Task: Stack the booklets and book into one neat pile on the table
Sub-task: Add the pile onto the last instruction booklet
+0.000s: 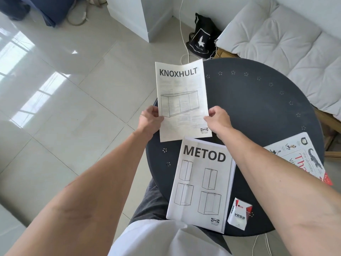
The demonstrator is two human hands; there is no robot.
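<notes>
The KNOXHULT booklet is held above the table at its 9 o'clock edge, pinched at both long edges by the left hand and right hand. It is judged light, thin and floppy; two-sided support is advised.

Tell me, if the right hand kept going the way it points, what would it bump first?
The right hand points up and left, so it would push further into the KNOXHULT booklet that it already pinches. Past that, probably just floor, though depth is unclear.
</notes>
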